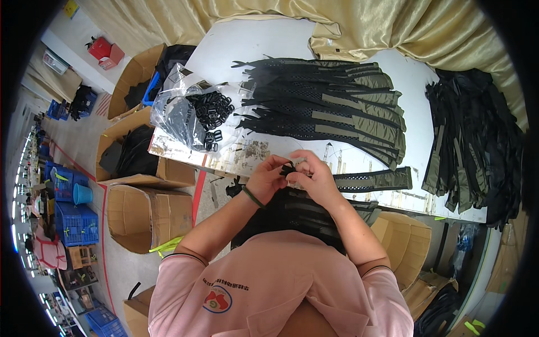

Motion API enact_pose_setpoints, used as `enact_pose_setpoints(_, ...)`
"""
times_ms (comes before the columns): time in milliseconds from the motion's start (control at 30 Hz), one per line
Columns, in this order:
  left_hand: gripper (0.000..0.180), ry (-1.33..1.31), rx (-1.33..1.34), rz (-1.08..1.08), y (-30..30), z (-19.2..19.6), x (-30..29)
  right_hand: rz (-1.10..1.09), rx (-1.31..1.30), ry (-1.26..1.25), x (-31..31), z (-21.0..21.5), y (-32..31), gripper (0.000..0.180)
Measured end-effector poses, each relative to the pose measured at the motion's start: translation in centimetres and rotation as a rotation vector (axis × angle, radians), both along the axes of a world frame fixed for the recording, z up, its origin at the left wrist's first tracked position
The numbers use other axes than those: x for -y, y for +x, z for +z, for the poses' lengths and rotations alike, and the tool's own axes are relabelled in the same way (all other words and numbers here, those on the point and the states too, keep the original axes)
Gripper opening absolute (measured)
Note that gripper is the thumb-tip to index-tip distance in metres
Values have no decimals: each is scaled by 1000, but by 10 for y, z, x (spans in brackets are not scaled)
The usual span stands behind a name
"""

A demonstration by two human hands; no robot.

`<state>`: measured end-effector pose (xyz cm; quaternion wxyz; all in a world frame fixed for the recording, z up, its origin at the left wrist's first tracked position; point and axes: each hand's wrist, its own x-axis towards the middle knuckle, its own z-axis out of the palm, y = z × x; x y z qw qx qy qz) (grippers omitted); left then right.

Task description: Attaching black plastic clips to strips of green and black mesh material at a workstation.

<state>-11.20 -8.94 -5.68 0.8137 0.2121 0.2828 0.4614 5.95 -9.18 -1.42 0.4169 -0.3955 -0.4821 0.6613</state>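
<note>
Just in front of my chest, over the near table edge, my left hand [268, 178] and my right hand [315, 175] meet with fingers pinched. Between them is the bunched end of a black strap [287, 169]; whether a buckle is on it is too small to tell. To the right of my hands a black mesh and olive padded strap [373, 180] lies along the table edge. Beyond it several similar straps [337, 106] are laid out in a row. A clear plastic bag [178, 121] with black plastic slide buckles [211, 109] spilling out sits at the left.
The white table [247, 39] backs onto a gold curtain [382, 22]. More straps [463, 135] hang over its right end. Cardboard boxes [126, 210] stand along the left, some holding black pieces. Black straps [297, 210] lie across my lap. Blue crates [78, 224] are farther left.
</note>
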Motion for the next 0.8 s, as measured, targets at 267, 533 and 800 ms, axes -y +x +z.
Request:
enact_pose_setpoints(267,3,27,-146,76,4,12,-4,-250,608,811,-3,3,0,15)
enact_pose_setpoints(533,7,332,-522,122,14,16,-5,-63,79,128,4,4,8,17)
enact_pose_setpoints(800,9,556,-683,179,14,15,1,-49,-46,-128,0,-9,10,23)
